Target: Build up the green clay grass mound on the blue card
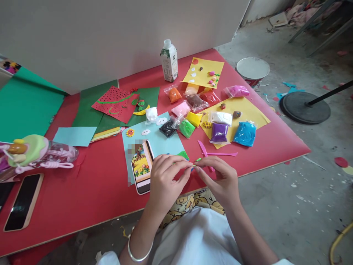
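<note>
Between the fingertips of my left hand (pixel 167 177) and my right hand (pixel 221 177) is a small bit of green clay (pixel 198 160). Both hands are closed in a pinch on it, near the table's front edge. Just behind my left fingers, a flat green clay shape (pixel 183 155) shows in part on the light blue sheet (pixel 169 141). A phone (pixel 142 167) with a garden picture on its screen lies partly under my left hand. Pink plastic clay tools (pixel 202 149) lie behind my right hand. On the blue sheet sit a clay sun (pixel 130 133) and clay clouds (pixel 146 132).
Bags of coloured clay, such as a purple bag (pixel 219 132) and a blue bag (pixel 245 134), cover the table's right part. A carton bottle (pixel 169 60) stands at the back. To the left are a clear drinking bottle (pixel 62 151) and a second phone (pixel 23 202).
</note>
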The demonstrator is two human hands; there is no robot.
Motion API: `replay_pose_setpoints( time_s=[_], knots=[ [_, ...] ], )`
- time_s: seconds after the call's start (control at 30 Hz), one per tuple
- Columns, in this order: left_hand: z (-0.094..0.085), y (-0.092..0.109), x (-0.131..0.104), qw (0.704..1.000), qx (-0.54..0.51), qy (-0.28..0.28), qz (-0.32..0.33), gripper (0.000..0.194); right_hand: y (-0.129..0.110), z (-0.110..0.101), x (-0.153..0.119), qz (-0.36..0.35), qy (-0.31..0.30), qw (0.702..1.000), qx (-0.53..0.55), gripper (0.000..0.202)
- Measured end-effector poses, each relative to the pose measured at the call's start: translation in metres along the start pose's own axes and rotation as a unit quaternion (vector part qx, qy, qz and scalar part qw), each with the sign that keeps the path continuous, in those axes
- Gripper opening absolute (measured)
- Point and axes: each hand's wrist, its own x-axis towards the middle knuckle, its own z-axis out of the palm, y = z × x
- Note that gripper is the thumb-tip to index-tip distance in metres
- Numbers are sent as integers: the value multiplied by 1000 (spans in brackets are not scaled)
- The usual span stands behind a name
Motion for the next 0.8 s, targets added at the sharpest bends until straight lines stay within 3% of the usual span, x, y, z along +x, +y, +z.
replay_pose_setpoints(
  time_s=[0.2,0.4,0.53,0.63,0.8],
  knots=[
    [1,-1,1,1000,6,-8,2,7,-1,0,1,-7,8,1000,-15,4],
    [-4,-12,7,998,9,-57,35,8,1,1,0,-28,1,999,-39,7],
    [-10,-32,18,988,21,-138,60,7,9,3,0,-97,9,987,-126,16],
    [-12,-51,29,969,42,-227,83,5,17,5,-1,-159,-28,966,-203,25],
    [-6,-69,44,934,44,-332,125,8,29,8,-3,-184,-73,939,-281,33]
  ],
)
